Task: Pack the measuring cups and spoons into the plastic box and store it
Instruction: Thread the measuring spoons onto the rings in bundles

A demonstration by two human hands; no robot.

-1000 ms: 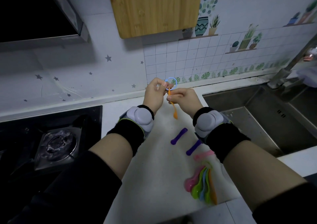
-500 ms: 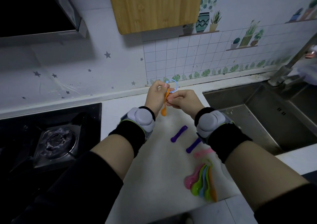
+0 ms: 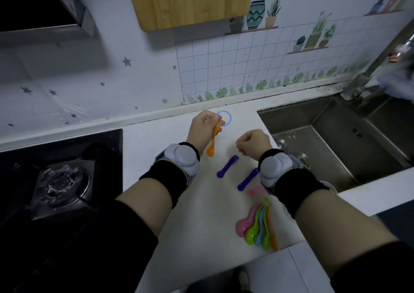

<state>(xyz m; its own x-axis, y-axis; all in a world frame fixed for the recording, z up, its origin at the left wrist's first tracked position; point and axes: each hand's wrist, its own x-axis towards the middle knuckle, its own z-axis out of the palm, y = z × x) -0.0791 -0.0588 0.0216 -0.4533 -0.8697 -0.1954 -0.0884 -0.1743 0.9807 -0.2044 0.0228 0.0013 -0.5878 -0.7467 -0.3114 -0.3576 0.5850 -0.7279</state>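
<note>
The white tabletop [image 3: 190, 225] is a narrow strip between the stove [image 3: 62, 180] on the left and the sink [image 3: 336, 147] on the right. Its far edge meets the tiled wall. Its near edge runs just past a fan of spoons [image 3: 257, 227], which lies close to the near right corner. Bare surface lies left of the spoons, between the two forearms.

The left hand [image 3: 205, 126], at the far end of the strip, pinches a blue ring [image 3: 227, 119] and the handle of an orange spoon [image 3: 212, 142]. The spoon hangs bowl down, just above the surface. Fingers cover the spot where handle and ring meet, so I cannot tell whether the spoon is threaded on the ring.

The right hand [image 3: 254, 143] is clenched, apart from the left and close to the sink's edge, with nothing showing in it.

Two purple spoons [image 3: 227, 166] lie side by side on the tabletop, near of the hands. The right one runs up to the right wrist band. A pink spoon [image 3: 255, 191] beside it is blurred and partly under that wrist. The forearm hides the fan's handle ends.

The tap [image 3: 380, 52] is cut off at the right edge.
</note>
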